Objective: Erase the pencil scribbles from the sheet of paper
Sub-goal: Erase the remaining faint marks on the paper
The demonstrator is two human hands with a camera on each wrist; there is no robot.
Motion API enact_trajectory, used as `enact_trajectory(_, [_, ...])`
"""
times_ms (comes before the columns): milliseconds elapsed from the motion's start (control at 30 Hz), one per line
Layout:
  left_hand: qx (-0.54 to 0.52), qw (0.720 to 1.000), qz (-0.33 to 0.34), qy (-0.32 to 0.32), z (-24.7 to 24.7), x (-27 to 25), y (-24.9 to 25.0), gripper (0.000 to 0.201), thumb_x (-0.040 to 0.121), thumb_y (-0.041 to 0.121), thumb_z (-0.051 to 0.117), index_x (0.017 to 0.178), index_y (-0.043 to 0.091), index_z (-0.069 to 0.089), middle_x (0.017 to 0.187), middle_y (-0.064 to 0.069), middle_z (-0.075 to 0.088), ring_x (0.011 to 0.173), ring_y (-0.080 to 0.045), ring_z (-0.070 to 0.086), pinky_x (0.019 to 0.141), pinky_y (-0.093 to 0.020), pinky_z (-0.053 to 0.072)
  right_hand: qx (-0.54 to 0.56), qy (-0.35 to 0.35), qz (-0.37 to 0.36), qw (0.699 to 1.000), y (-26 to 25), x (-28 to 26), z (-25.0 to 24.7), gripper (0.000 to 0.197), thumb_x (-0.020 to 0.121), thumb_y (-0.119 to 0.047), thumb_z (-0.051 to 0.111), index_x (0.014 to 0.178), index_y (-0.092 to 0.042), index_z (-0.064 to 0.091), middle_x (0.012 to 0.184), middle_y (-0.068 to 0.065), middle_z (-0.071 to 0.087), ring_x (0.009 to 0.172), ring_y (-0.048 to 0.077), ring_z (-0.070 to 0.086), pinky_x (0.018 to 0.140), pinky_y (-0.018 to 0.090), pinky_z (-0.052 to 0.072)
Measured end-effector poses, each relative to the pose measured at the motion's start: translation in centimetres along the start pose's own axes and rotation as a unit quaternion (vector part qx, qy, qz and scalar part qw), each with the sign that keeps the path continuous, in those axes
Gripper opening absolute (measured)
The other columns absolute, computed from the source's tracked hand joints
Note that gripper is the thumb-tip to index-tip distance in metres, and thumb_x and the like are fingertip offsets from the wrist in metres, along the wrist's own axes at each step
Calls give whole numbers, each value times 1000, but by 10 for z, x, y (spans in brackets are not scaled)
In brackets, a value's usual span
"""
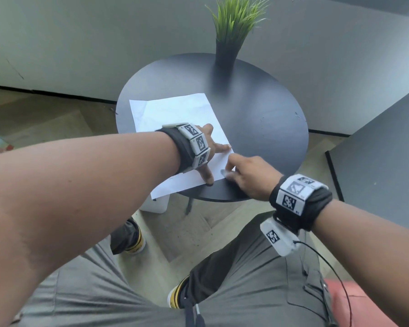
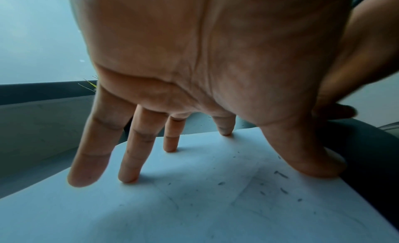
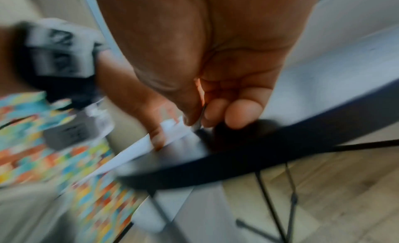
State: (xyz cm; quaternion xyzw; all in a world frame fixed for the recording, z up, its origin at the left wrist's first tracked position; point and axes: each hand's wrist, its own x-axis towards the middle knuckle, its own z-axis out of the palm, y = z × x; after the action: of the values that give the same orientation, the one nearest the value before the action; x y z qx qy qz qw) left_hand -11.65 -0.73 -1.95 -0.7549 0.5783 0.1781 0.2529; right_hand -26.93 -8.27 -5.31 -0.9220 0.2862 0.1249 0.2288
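A white sheet of paper [image 1: 175,109] lies on the round black table [image 1: 257,119], its near corner hanging over the edge. My left hand [image 1: 214,159] presses it flat with spread straight fingers. The left wrist view shows the paper [image 2: 194,204] with faint pencil lines [image 2: 172,200] and dark eraser crumbs [image 2: 282,175] under the left hand [image 2: 270,151]. My right hand [image 1: 229,167] pinches a small whitish eraser [image 1: 223,172] against the sheet's near right corner. The right wrist view is blurred; there the right hand [image 3: 200,116] pinches something thin over the paper [image 3: 134,147].
A tall black vase of green grass [image 1: 232,31] stands at the table's far side. A dark cabinet [image 1: 383,161] is close on the right and a grey wall stands behind. A white object [image 1: 156,204] sits on the floor under the table's near edge. My legs are below.
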Motion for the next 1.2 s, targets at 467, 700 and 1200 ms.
enact_trajectory(467, [-2, 1000, 5, 1, 1, 2, -1, 111, 67, 81, 68, 154, 55, 5, 134, -14, 31, 104, -43, 52, 77, -47, 46, -23, 48, -8, 999, -9, -1, -9, 18, 100, -34, 43, 109, -18, 45, 98, 13, 62, 85, 35, 56, 78, 44, 51])
enact_trajectory(700, [-15, 1000, -17, -2, 6, -2, -2, 109, 68, 83, 65, 153, 57, 2, 137, -11, 29, 115, -49, 49, 91, -53, 51, -1, 72, 68, 995, 3, 7, -7, 22, 100, -39, 40, 103, -18, 44, 99, 14, 61, 87, 37, 55, 79, 44, 49])
enact_trajectory(1200, [-305, 941, -58, 136, 61, -26, -62, 72, 86, 66, 62, 149, 46, 35, 160, 1, 23, 146, -26, 26, 116, -49, 30, 18, 112, 153, 982, 61, 22, -38, 31, 95, -40, 53, 124, -30, 52, 125, 8, 53, 115, 35, 52, 94, 35, 40])
